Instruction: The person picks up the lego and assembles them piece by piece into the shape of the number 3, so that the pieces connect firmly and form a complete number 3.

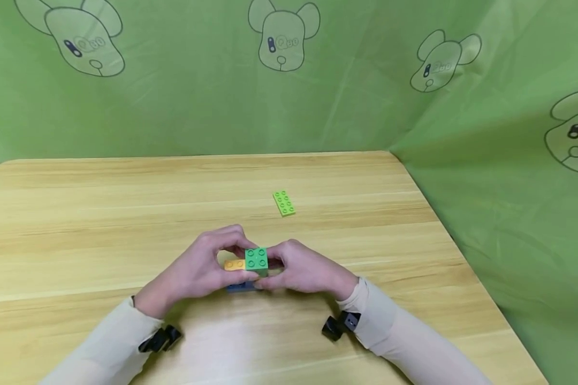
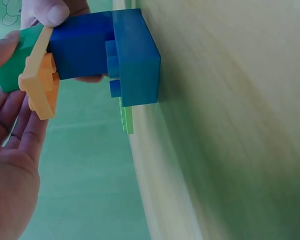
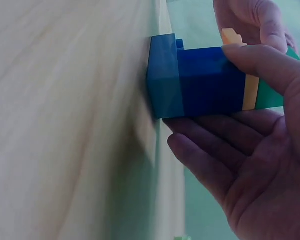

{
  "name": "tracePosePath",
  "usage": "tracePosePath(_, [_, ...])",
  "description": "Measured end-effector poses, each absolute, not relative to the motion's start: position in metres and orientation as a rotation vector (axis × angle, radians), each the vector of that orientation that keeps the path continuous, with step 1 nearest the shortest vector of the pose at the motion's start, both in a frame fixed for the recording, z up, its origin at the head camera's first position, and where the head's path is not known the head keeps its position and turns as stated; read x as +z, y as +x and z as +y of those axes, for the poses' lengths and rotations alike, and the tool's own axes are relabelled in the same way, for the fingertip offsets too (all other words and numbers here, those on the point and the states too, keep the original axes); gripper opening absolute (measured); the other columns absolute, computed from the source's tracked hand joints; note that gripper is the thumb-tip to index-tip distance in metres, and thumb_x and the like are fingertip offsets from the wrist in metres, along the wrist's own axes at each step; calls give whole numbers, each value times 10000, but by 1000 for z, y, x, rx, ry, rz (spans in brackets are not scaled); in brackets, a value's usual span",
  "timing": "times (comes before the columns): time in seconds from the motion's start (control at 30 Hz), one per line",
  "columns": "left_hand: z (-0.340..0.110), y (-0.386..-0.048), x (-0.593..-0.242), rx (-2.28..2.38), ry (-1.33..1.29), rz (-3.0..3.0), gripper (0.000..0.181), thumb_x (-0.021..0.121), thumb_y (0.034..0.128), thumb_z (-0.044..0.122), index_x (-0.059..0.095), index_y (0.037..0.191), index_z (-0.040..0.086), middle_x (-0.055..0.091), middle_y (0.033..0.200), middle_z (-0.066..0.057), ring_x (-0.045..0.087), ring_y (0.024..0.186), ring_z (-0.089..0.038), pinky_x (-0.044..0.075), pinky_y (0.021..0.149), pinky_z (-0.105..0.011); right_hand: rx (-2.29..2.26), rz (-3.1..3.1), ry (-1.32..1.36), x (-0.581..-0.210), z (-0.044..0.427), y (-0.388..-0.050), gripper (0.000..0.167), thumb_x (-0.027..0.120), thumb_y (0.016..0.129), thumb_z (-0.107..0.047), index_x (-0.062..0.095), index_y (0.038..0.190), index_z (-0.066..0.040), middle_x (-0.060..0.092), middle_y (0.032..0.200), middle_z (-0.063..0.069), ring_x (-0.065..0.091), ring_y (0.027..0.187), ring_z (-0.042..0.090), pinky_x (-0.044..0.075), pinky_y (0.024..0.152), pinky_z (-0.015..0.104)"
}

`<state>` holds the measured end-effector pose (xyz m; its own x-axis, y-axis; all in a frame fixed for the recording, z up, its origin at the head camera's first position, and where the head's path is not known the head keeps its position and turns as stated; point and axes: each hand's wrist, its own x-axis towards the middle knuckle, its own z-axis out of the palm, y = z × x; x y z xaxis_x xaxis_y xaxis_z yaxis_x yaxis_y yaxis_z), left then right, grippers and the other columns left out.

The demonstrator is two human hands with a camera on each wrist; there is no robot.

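A stack of toy building bricks stands between both hands. At its bottom is a blue brick (image 2: pixel 137 55), with a dark blue brick (image 3: pixel 210 80) on top, set to one side. Above that lies an orange plate (image 2: pixel 42 82), which juts out to the left. A green brick (image 1: pixel 256 259) with studs on top caps the stack. The left hand (image 1: pixel 204 267) holds the green brick between thumb and fingers. The right hand (image 1: pixel 303 270) grips the dark blue brick from the right, its thumb near the orange plate and fingers on the other side.
A light green studded plate (image 1: pixel 284 203) lies on the wooden table (image 1: pixel 101 214) beyond the hands. Green cloth (image 1: pixel 197 107) with printed animal heads hangs behind and to the right. Black devices (image 1: pixel 341 325) are attached at both sleeves.
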<state>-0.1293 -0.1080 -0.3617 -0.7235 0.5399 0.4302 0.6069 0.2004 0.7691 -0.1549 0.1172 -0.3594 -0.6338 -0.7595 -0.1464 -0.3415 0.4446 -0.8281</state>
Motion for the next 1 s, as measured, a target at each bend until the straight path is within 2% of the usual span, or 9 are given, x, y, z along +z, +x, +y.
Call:
tracePosePath(0.13, [-108, -129, -361, -1554, -1132, -2393, 304, 868, 753, 121, 706, 1010, 132, 595, 890, 98, 624, 848, -109, 548, 776, -307, -1096, 2249, -962, -355, 120, -152, 316, 763, 878, -283, 689, 1136, -116, 694, 1041, -106, 650, 957, 70, 529, 878, 319])
tracePosePath(0.47, [-108, -127, -362, -1557, -1098, -2408, 312, 874, 751, 152, 713, 1016, 116, 579, 865, 73, 632, 841, -110, 554, 773, -308, -1238, 2193, -1001, -358, 122, -148, 251, 730, 910, -181, 654, 1138, -107, 681, 1141, -21, 627, 1083, 94, 508, 919, 288])
tracePosePath(0.7, [-111, -129, -359, -1595, -1057, -2481, 348, 888, 730, 204, 699, 1017, 152, 596, 901, 80, 620, 859, -121, 551, 789, -323, -1224, 2178, -1008, -358, 120, -149, 249, 726, 913, -160, 658, 1145, -100, 681, 1141, -16, 625, 1083, 92, 507, 908, 259])
tracePosePath(0.83, [-114, -133, -355, -1698, -1068, -2500, 400, 889, 719, 204, 699, 1064, 132, 633, 972, 57, 628, 896, -156, 549, 811, -345, -1215, 2179, -1011, -357, 120, -149, 283, 730, 909, -160, 652, 1172, -86, 680, 1155, 0, 628, 1074, 89, 505, 902, 244])
tracePosePath(1.0, [-119, -141, -353, -1879, -999, -2495, 352, 837, 794, 157, 689, 1106, 88, 665, 1046, -4, 651, 941, -226, 531, 863, -384, -1182, 2203, -1034, -356, 121, -149, 244, 731, 911, -195, 653, 1123, -104, 698, 1075, -38, 646, 1022, 75, 519, 872, 239])
